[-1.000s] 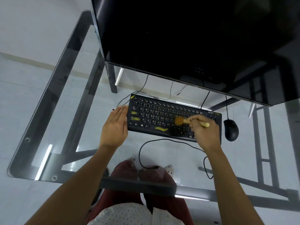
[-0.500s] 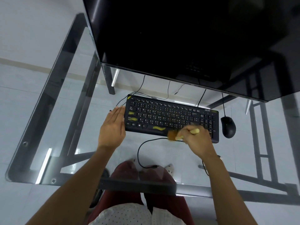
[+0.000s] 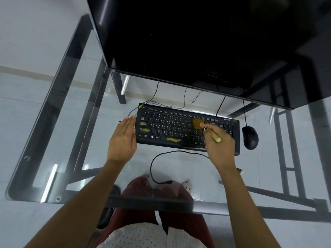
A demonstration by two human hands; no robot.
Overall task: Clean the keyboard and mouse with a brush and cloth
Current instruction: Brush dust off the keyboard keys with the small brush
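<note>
The keyboard (image 3: 179, 129) is black with white lettering and smeared yellow patches on several keys. The mouse (image 3: 250, 138) is plain black. The brush (image 3: 206, 128) has brown bristles and a pale yellowish handle. The counter (image 3: 59, 122) is clear glass on a dark grey frame. The monitor (image 3: 197, 42) is glossy black. The trousers (image 3: 139, 190) are dark red.

The left hand (image 3: 122, 140) is laid flat with fingers straight and together (palm down); the right hand (image 3: 218, 144) is curled, a thin handle pinched.
</note>
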